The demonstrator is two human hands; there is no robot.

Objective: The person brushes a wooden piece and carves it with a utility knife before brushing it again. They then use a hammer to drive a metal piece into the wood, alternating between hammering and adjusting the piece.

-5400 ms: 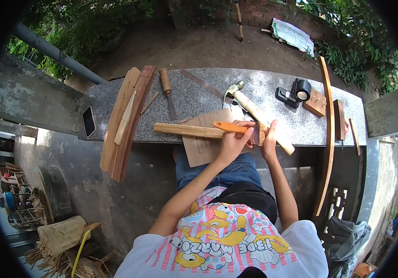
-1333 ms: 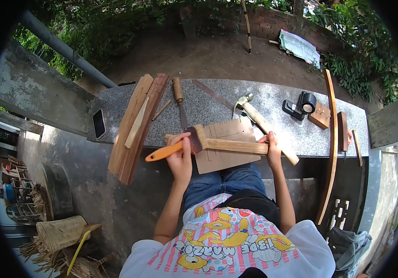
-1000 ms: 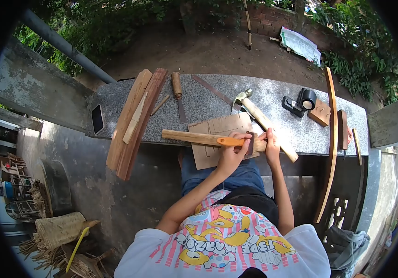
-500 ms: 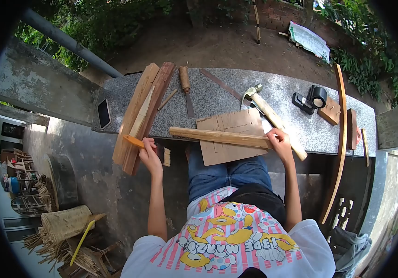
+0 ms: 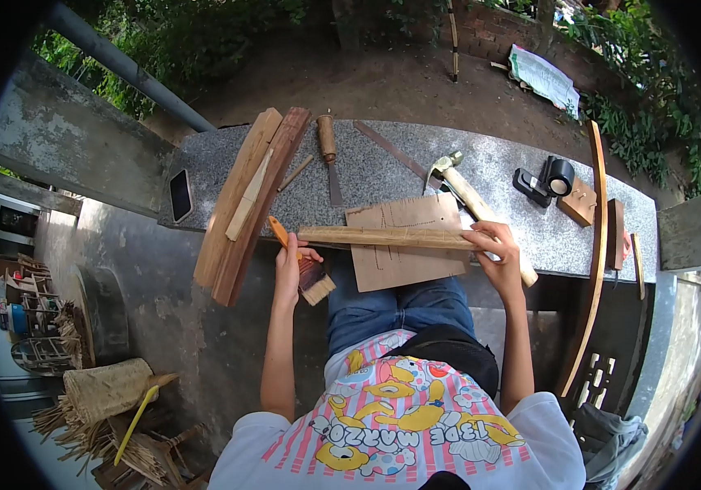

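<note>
My left hand [image 5: 287, 269] is closed around a paintbrush [image 5: 316, 286], its orange handle up and its pale bristles pointing down to the right. The fingertips of that hand also meet the left end of a wooden strip [image 5: 387, 237]. At the strip's right end, my right hand [image 5: 497, 251] grips it between thumb and fingers. Beneath the strip lies a thin brown board [image 5: 404, 269] with dark markings, overhanging the front edge of the stone slab above my lap. A hammer [image 5: 473, 196] rests just behind my right hand.
The speckled stone slab [image 5: 244, 139] carries a chisel [image 5: 330, 155], a saw blade [image 5: 399, 151], long wooden boards [image 5: 265, 196], a phone [image 5: 180, 196], a black tape roll [image 5: 559, 175] and a wooden block [image 5: 579, 202]. A long curved strip [image 5: 598, 245] crosses the right edge.
My left hand has moved right to the strip's left end, and the brush has turned so its bristles point lower. My right hand has shifted its fingers on the strip.
</note>
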